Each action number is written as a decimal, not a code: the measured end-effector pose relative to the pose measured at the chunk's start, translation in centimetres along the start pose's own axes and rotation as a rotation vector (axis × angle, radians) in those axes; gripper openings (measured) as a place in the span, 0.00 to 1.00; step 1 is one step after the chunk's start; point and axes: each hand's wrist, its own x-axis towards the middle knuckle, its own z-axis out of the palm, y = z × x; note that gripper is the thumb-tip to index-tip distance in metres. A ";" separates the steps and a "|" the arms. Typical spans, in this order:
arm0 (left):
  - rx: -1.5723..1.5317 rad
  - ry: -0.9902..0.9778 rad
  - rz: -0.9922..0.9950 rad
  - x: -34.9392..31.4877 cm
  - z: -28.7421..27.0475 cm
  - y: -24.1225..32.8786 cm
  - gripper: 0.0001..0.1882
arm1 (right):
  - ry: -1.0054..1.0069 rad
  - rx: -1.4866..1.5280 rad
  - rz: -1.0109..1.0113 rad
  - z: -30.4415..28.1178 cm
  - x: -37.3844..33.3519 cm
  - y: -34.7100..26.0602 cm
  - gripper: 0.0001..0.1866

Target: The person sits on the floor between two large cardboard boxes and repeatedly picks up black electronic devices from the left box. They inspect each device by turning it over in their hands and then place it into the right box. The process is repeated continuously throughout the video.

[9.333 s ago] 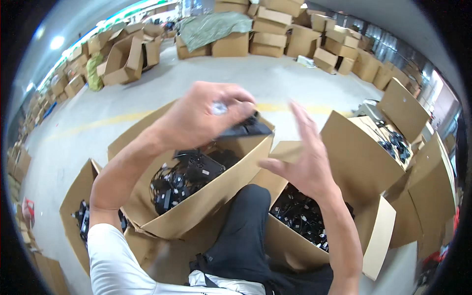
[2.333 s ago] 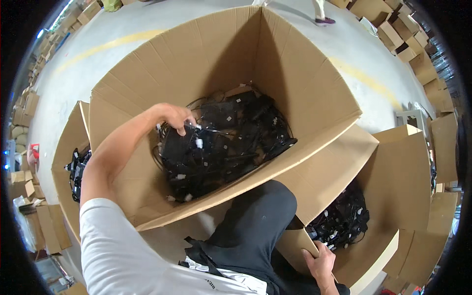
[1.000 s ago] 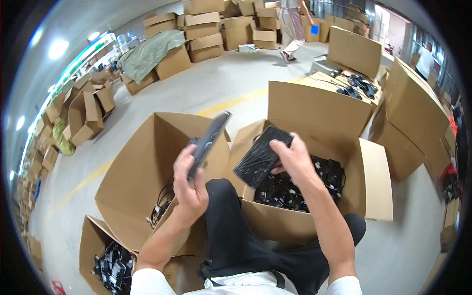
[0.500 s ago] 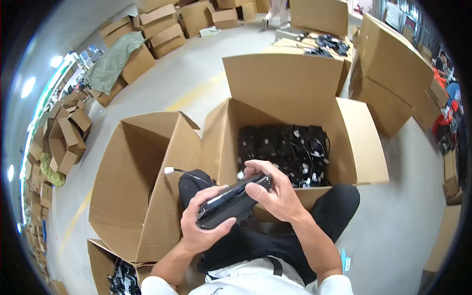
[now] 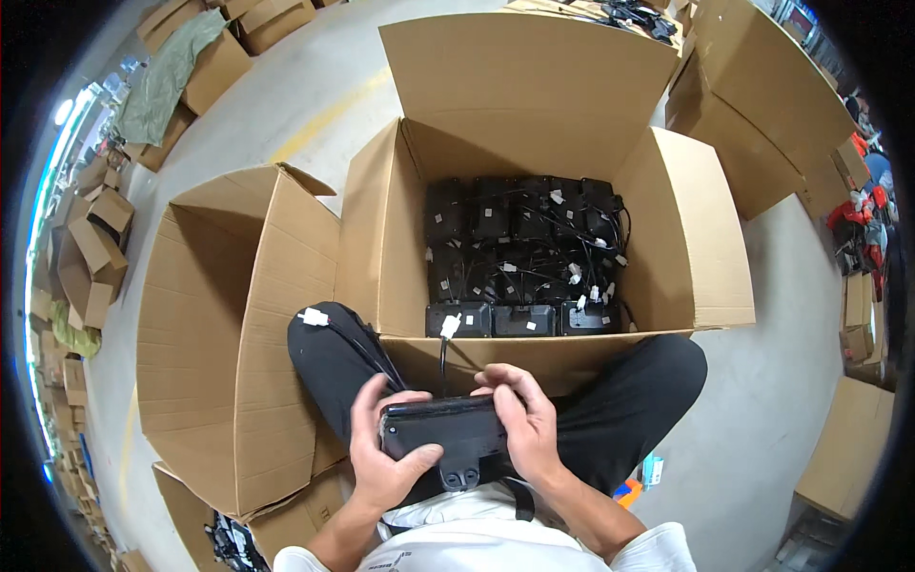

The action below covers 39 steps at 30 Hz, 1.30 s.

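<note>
A flat black rectangular unit (image 5: 440, 435) with a two-holed bracket on its near edge is held in front of my lap. My left hand (image 5: 389, 464) grips its left end, thumb on the face. At its right end, my right hand (image 5: 526, 424) closes fingers and thumb around the edge. Black cables run away from the unit's far side, one ending in a white connector plug (image 5: 451, 327); another white plug (image 5: 313, 316) lies over my left knee. Beyond my legs, an open cardboard box (image 5: 661, 229) contains rows of similar black units (image 5: 491, 208) with white plugs.
An open, tall cardboard box (image 5: 195, 343) stands at my left. Below it, a smaller box (image 5: 181, 496) holds shiny black parts (image 5: 232, 543). A large carton (image 5: 762, 105) rises at the far right. Orange and blue small packets (image 5: 652, 470) lie beside my right leg.
The view has tipped downward. The unit has come closer to my body and turned from slanted to level, its flat face and bracket now showing. Both hands still hold it.
</note>
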 end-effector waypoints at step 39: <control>-0.471 -0.113 -0.162 26.0 -6.0 2.1 0.33 | -0.256 -0.732 0.615 -0.9 33.9 12.6 0.32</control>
